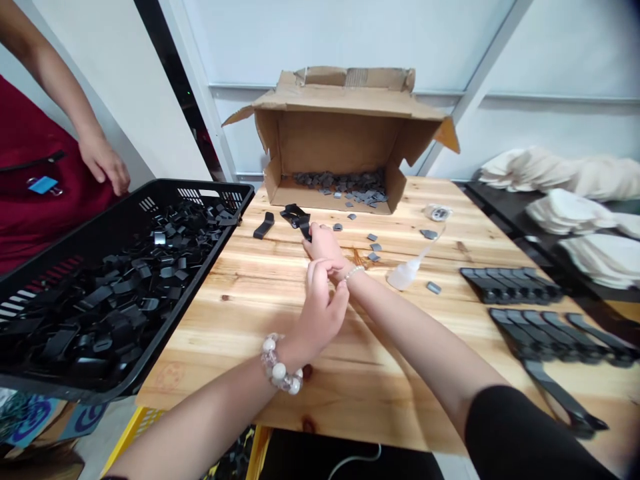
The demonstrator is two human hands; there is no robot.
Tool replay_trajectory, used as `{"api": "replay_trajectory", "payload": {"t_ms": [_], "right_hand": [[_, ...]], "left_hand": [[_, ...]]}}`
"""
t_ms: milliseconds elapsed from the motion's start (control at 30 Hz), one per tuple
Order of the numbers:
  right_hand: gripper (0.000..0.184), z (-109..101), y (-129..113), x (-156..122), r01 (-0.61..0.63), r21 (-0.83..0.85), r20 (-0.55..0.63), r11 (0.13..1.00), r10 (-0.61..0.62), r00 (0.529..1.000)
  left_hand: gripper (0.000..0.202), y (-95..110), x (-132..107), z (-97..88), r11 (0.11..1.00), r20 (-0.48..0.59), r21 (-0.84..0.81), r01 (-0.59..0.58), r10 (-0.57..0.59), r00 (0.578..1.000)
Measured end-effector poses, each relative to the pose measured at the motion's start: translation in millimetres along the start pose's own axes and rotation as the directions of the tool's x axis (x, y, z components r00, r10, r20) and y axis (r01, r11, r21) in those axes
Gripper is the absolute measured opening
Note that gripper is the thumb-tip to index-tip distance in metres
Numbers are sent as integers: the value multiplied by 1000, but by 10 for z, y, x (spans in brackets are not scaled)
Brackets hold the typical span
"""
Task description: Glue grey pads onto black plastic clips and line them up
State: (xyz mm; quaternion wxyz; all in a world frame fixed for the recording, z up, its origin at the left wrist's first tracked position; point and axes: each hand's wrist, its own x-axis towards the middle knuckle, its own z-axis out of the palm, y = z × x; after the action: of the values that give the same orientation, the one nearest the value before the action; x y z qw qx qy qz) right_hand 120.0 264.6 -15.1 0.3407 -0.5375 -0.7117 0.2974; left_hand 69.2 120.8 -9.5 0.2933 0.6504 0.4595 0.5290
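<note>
My right hand [323,245] reaches forward over the wooden table [280,373] and closes on a black plastic part [305,228] near a small cluster of black parts [293,215]. My left hand [323,300], with a bead bracelet at the wrist, is curled and its fingertips pinch at the thin bracelet [354,272] on my right wrist. A single black part [263,225] lies just to the left. Small grey squares [373,247] are scattered beside my right hand.
A black crate [200,193] full of black parts sits at the left, with another person's hand [104,160] by its far rim. An open cardboard box [340,133] holds grey pieces. Rows of black parts [510,285], a glue bottle [407,272] and white cloths [565,173] lie right.
</note>
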Motion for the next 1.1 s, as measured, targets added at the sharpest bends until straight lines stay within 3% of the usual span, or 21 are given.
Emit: {"api": "replay_trajectory", "payload": {"t_ms": [167,300,400,500,533,633,700,767,833,933,1100], "right_hand": [[10,-271,-64,-311,-105,86,155,991,91,984],[8,-666,2,-808,-132,125,374,983,77,924],[10,-914,78,-1195,-137,131,405,982,73,911],[18,-1144,112,-1535,-234,141,402,962,161,902],[24,-1243,120,-1624,-277,122,403,953,207,892],[37,-1652,194,-1754,-365,-32,430,930,342,835],[41,-1973,310,-1690,-403,-166,412,900,435,801],[37,-2235,465,-1502,-374,-273,294,886,447,845],[26,-2359,624,-1224,-352,-313,161,882,414,896],[19,-2257,815,-751,-321,-307,57,896,354,934],[22,-1777,963,-173,-259,-209,27,943,270,962]], "left_hand": [[25,-66,30,1,998,-26,68,15,-13,1000],[38,-27,12,22,982,8,188,-32,31,999],[41,41,-46,41,917,265,378,-126,23,964],[21,96,-113,56,891,515,419,-174,-75,854],[18,106,-129,61,891,544,420,-172,-95,834],[20,122,-146,66,891,534,433,-132,-136,835],[20,130,-134,59,899,510,432,-70,-179,841],[19,141,-118,47,912,488,410,-9,-211,847],[18,152,-109,39,923,482,384,20,-219,848],[18,158,-106,38,932,492,362,36,-223,841],[18,142,-80,38,939,493,338,56,-228,840]]}}
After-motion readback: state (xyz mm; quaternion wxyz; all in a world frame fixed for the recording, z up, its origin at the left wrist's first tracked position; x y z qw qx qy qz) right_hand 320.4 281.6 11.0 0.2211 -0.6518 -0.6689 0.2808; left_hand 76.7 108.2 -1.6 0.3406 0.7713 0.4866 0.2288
